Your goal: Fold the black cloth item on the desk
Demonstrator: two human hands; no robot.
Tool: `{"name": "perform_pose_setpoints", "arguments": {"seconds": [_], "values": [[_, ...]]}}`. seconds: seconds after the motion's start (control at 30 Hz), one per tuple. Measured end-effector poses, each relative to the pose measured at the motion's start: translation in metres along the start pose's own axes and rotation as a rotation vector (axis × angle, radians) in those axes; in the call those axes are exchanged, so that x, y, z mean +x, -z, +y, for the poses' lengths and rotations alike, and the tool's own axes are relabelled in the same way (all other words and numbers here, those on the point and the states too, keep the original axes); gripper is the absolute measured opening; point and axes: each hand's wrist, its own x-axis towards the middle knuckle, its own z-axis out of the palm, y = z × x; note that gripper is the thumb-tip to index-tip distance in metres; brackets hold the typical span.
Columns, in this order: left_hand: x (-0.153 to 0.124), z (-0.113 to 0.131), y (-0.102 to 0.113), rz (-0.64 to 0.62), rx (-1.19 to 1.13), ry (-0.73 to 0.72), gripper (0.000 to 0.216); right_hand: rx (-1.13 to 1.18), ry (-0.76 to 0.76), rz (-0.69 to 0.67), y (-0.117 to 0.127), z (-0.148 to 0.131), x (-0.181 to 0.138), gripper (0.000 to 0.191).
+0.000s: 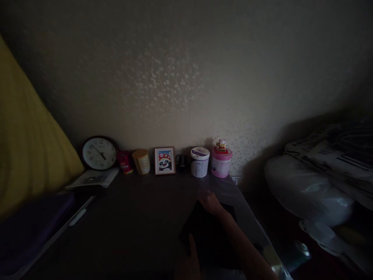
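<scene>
Hands on dark flat item (210, 235), right part of table (136, 221).
Right hand (211, 204) lay flat on its far edge, fingers together; left hand (189, 262) touched its near-left edge, thumb raised, finger state too dark to tell.

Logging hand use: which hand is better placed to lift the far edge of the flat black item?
Probably the right hand: it rests on the far edge of the flat black item; the left hand is at its near edge.
</scene>
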Motion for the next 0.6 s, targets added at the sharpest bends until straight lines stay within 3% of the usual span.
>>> {"name": "perform_pose_setpoints", "arguments": {"seconds": [0.13,0.2,0.3,0.4,0.5,0.6], "values": [[-0.002,0.002,0.004,0.009,0.04,0.028,0.074,-0.086,-0.112,0.133,0.004,-0.004,0.003,0.025],[-0.001,0.0,0.002,0.016,0.031,-0.006,0.076,-0.067,-0.081,0.167,0.005,-0.018,-0.006,0.025],[-0.001,-0.004,-0.003,-0.001,-0.025,-0.051,0.083,0.015,0.097,0.02,0.0,-0.043,-0.025,0.027],[-0.002,-0.007,-0.004,-0.004,-0.051,-0.098,0.082,0.02,0.124,-0.034,-0.008,-0.051,-0.034,0.025],[-0.005,-0.007,-0.003,0.027,-0.052,-0.121,0.077,0.001,-0.027,0.128,-0.006,-0.036,-0.031,0.023],[-0.007,-0.006,-0.003,0.025,-0.076,-0.117,0.075,-0.006,-0.274,0.374,0.004,-0.008,-0.038,0.029]]}}
